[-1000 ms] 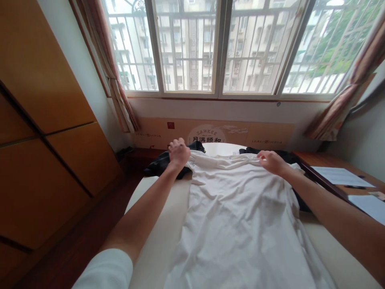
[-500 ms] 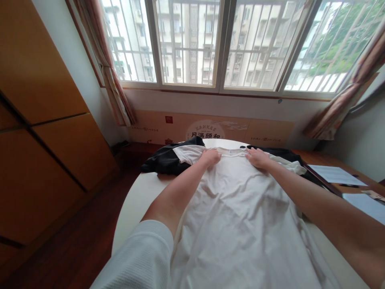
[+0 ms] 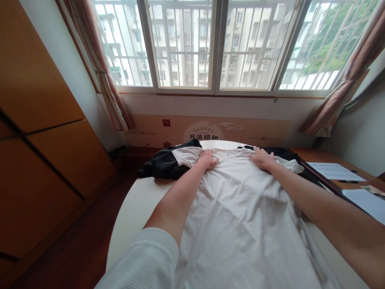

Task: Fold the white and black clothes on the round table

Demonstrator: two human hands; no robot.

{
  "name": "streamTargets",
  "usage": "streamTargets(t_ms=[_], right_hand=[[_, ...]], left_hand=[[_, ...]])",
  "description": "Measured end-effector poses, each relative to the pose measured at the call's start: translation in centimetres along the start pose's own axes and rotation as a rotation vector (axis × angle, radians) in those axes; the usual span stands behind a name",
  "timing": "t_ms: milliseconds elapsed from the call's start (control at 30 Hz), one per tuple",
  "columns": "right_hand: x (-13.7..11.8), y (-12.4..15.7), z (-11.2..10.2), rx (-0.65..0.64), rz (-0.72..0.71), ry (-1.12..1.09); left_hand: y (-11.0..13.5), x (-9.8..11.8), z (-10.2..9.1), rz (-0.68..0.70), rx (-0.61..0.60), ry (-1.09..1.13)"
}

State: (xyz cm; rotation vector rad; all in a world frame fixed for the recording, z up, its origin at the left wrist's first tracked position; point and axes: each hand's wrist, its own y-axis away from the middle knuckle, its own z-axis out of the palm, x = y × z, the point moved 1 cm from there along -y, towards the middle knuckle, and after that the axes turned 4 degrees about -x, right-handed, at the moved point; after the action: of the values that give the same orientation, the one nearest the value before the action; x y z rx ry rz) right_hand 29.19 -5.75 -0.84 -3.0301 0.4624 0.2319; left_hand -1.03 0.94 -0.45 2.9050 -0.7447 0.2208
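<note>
In the head view I am seeing the white shirt lying across the table; at its far end, the left hand and right hand are resting either side of the collar, their fingers lying loosely spread.

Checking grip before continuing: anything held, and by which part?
Nothing looks gripped: left hand and right hand lie on the white T-shirt at its shoulders, beside the neckline.

"ZANKEE" over "月满颐和" on the beige panel
</note>
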Motion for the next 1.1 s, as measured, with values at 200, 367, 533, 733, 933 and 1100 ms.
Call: streamTargets(t_ms=[200,367,533,733,933,1100], right_hand=[[6.6,4.0,-1.8,0.060,0.211,0.031],[10.8,7.6,-3.0,0.115,0.428,0.067],[10.4,9.7,-2.6,0.270,0.392,0.107],[10.3,10.0,-2.4,0.432,0.381,0.084],[11.5,9.5,-3.1,0.381,0.412,-0.147],[11.3,10.3,-3.2,0.390,0.349,-0.144]], left_hand=[[0.0,0.0,-0.1,0.003,0.001,-0.010],[0.3,0.2,-0.2,0.016,0.050,0.001],[1.9,1.7,-1.1,0.036,0.313,-0.123],[7.0,5.5,-2.0,0.236,0.334,-0.245],[20.7,14.2,-0.2,0.839,0.039,-0.080],[28.7,21.9,5.2,1.403,-0.152,-0.080]])
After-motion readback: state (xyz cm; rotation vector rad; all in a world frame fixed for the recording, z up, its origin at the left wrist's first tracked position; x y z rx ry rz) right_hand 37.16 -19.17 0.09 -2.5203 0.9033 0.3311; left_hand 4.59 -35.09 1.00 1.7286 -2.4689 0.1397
